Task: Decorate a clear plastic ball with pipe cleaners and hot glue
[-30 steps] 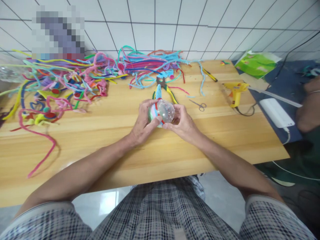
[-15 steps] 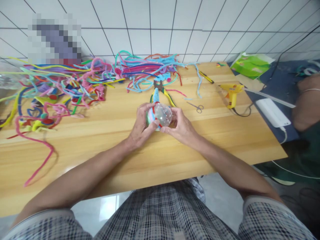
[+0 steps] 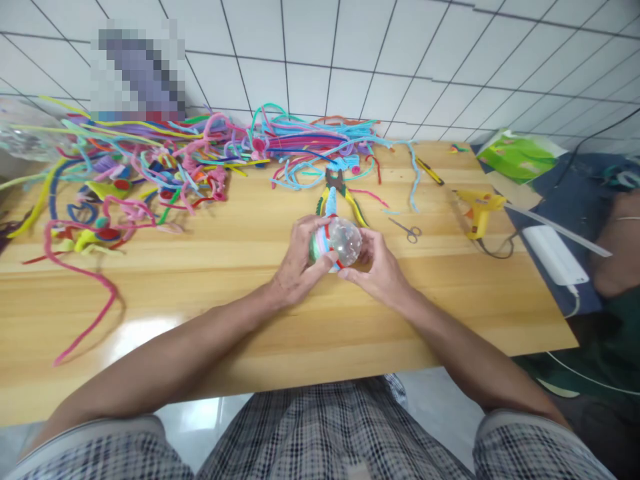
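Note:
Between my hands is a clear ball point(image 3: 346, 241) wrapped on its left side with pipe cleaner bands in red, pink, blue and green. A light blue pipe cleaner spike point(image 3: 331, 201) sticks up from it. My left hand point(image 3: 303, 263) grips the banded side, its thumb pressed on the front near the red band. On the other side, my right hand point(image 3: 377, 267) has its thumb at the ball's lower edge and its fingers curled behind. Pliers point(image 3: 356, 207) with yellow-green handles lie just beyond the ball.
Pipe cleaners point(image 3: 310, 143) are heaped along the tiled wall, with shaped pieces point(image 3: 107, 230) at left. Small scissors point(image 3: 407, 230), a yellow cutter point(image 3: 430, 171) and a yellow glue gun point(image 3: 480, 210) lie to the right. A white power strip point(image 3: 555, 257) and another person's limb point(image 3: 617, 247) are beyond the edge.
The camera view has shifted, so the table and hands appear further right and slightly lower. Both hands keep nearly the same hold on the ball.

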`<state>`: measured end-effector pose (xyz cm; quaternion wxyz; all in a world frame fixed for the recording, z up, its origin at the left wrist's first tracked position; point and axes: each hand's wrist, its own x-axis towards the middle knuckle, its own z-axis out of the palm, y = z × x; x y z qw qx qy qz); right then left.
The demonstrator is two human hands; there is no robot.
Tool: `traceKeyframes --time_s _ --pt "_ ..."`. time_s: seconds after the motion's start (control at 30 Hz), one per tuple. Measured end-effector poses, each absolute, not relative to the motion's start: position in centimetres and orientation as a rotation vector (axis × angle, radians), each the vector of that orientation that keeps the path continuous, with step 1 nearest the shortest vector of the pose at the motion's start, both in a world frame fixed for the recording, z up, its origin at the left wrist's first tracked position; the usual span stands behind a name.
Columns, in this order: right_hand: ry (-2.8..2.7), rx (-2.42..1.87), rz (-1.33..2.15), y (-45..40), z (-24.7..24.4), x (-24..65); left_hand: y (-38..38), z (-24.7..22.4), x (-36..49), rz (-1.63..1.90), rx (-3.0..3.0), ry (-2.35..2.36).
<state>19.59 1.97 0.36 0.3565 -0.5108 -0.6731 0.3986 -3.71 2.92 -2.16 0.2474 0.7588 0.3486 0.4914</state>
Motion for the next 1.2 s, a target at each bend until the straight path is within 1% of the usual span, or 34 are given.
traceKeyframes --time_s 0.4,0.77,1.0,1.2 --pt "-1.770 -1.408 0.945 1.4 -0.3 20.1 2.4 -1.8 -3.2 1.372 1.988 0.914" --pt "-1.755 -1.415 0.951 1.4 -0.6 20.0 2.4 -1.5 -3.7 1.265 2.035 0.926" --pt "-1.776 -1.423 0.931 1.7 -0.4 19.9 2.7 -1.5 -4.0 1.289 2.022 0.860" --pt "-1.751 -1.364 0.900 2.0 -1.6 20.2 3.0 -1.6 -4.4 1.247 2.046 0.859"
